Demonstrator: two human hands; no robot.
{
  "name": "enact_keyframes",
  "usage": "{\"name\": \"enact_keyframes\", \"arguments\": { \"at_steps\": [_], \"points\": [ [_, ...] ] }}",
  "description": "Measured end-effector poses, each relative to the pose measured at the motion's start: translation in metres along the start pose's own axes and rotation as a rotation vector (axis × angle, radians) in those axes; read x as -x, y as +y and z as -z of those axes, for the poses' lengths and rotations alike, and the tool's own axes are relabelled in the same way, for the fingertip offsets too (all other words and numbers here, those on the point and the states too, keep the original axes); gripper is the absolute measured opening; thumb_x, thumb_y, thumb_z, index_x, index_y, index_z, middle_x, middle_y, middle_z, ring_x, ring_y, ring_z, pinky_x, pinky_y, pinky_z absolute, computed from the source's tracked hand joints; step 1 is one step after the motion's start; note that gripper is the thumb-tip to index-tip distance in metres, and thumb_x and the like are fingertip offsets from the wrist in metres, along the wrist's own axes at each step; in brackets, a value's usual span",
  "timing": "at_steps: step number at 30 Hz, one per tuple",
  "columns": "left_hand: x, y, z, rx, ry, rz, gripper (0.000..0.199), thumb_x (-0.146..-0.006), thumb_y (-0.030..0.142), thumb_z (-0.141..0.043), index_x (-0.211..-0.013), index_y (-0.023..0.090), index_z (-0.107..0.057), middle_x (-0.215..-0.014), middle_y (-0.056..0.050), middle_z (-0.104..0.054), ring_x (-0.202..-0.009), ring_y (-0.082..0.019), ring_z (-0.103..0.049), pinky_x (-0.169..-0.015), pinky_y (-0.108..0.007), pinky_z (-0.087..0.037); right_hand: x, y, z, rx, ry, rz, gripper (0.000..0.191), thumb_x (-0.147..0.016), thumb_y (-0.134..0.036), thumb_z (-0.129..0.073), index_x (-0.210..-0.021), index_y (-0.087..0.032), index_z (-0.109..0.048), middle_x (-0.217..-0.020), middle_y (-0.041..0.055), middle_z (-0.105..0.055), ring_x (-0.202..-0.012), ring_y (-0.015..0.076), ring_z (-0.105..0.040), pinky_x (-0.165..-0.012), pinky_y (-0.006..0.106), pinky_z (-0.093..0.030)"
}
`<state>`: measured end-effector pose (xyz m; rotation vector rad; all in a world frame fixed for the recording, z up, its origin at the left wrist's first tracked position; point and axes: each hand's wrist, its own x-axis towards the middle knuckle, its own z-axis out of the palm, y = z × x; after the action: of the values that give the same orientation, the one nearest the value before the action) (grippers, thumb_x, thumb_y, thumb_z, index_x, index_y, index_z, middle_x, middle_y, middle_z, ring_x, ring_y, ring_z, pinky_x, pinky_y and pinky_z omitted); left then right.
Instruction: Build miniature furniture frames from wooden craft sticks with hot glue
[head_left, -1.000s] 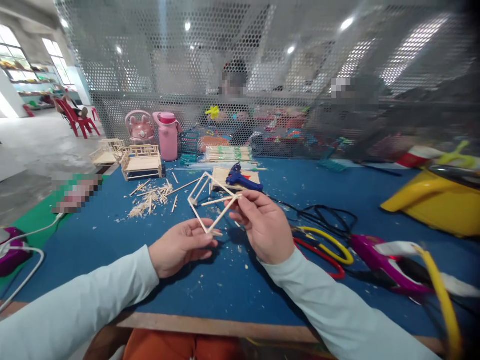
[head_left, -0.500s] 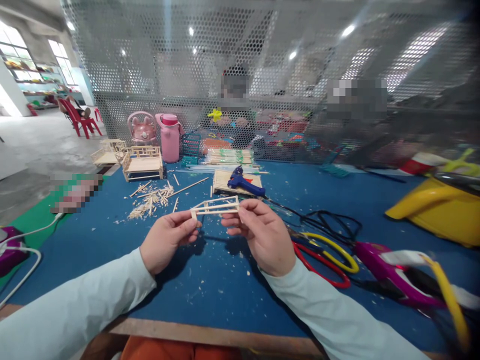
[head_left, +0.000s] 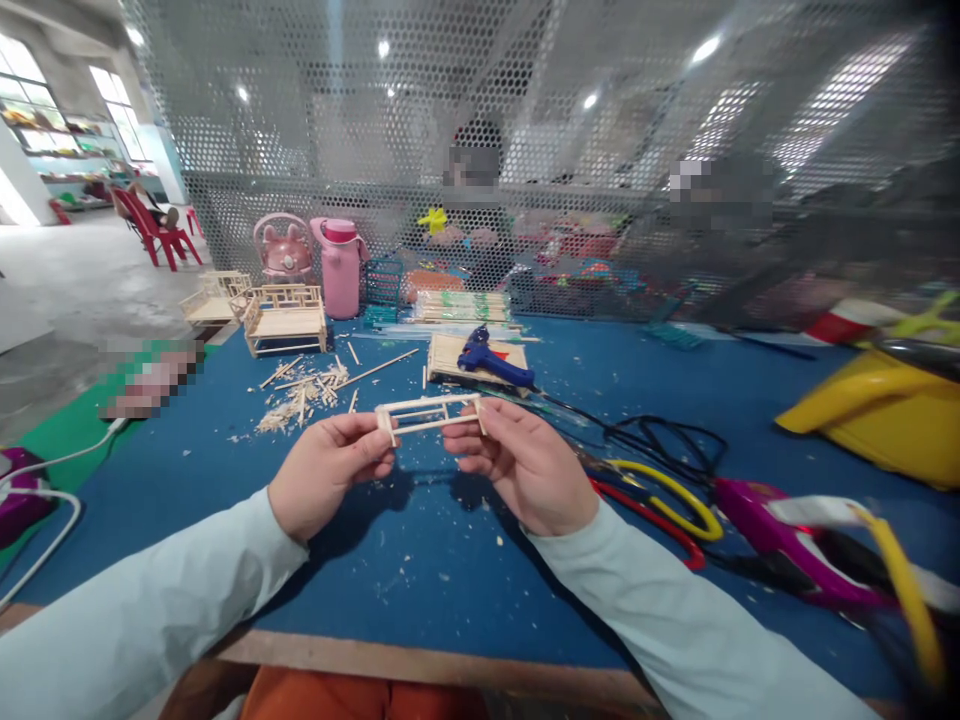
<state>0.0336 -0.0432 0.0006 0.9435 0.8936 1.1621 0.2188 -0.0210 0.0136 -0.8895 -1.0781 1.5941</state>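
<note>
A small frame of thin wooden sticks [head_left: 431, 402] is held up above the blue table, stretched between both hands. My left hand [head_left: 334, 468] pinches its left end between thumb and fingers. At the other end, my right hand [head_left: 529, 465] grips the corner, its lower fingers curled beneath. Just beyond the frame, a blue glue gun [head_left: 491, 362] rests on a stack of wooden sticks [head_left: 448, 357]. Broken stick pieces [head_left: 304, 398] lie in a pile past my left hand. Red-and-yellow-handled pliers or cutters [head_left: 664, 495] lie beside my right forearm.
Miniature wooden furniture pieces [head_left: 286, 325] stand at the back left, near a pink bottle [head_left: 342, 270]. A perforated metal screen [head_left: 600, 120] rises behind the table. Black cable [head_left: 667, 440], a purple power strip [head_left: 795, 550] and a yellow container [head_left: 885, 410] occupy the right.
The stick frame has tilted in my hands, so its inner bars and open middle show more. Both hands keep their hold on its ends.
</note>
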Motion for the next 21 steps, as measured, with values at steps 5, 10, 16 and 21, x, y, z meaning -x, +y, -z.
{"name": "enact_keyframes", "arguments": {
  "at_steps": [5, 10, 16, 21],
  "points": [
    [0.0004, 0.0019, 0.0005, -0.001, 0.036, 0.023, 0.036, -0.055, 0.04, -0.077, -0.076, 0.013, -0.066, -0.067, 0.0, -0.06, -0.054, -0.005, -0.052, -0.054, -0.018, -0.045, -0.0002, 0.0002, 0.0022, -0.04, -0.022, -0.047, 0.019, -0.068, -0.033, -0.068, -0.074, -0.017, -0.061, -0.07, 0.0033, -0.069, -0.059, 0.0106, -0.065, -0.047, 0.016, -0.051],
    [0.0003, 0.0014, 0.0013, -0.036, 0.087, 0.017, 0.036, -0.055, 0.042, -0.076, -0.068, 0.011, -0.064, -0.064, 0.0, -0.061, -0.052, -0.005, -0.052, -0.052, -0.018, -0.045, -0.0002, 0.0004, 0.0027, -0.03, -0.044, -0.055, 0.023, -0.065, -0.036, -0.07, -0.075, -0.017, -0.062, -0.07, 0.0033, -0.07, -0.059, 0.0105, -0.065, -0.045, 0.015, -0.049],
    [0.0011, 0.0005, 0.0024, -0.072, 0.134, -0.007, 0.036, -0.056, 0.044, -0.075, -0.069, 0.012, -0.064, -0.065, 0.0, -0.062, -0.052, -0.005, -0.053, -0.053, -0.018, -0.046, -0.0015, 0.002, 0.0035, 0.02, 0.024, -0.006, 0.028, -0.058, -0.038, -0.075, -0.067, -0.016, -0.061, -0.061, 0.0002, -0.067, -0.05, 0.0073, -0.06, -0.045, 0.014, -0.048],
    [0.0026, 0.0016, 0.0025, -0.126, 0.155, -0.05, 0.037, -0.056, 0.046, -0.074, -0.068, 0.012, -0.064, -0.064, -0.001, -0.062, -0.052, -0.006, -0.053, -0.052, -0.019, -0.046, -0.0022, 0.0035, 0.0049, 0.084, 0.047, 0.026, 0.028, -0.059, -0.04, -0.073, -0.066, -0.015, -0.062, -0.059, 0.0, -0.066, -0.047, 0.0066, -0.058, -0.043, 0.015, -0.045]
  ]
}}
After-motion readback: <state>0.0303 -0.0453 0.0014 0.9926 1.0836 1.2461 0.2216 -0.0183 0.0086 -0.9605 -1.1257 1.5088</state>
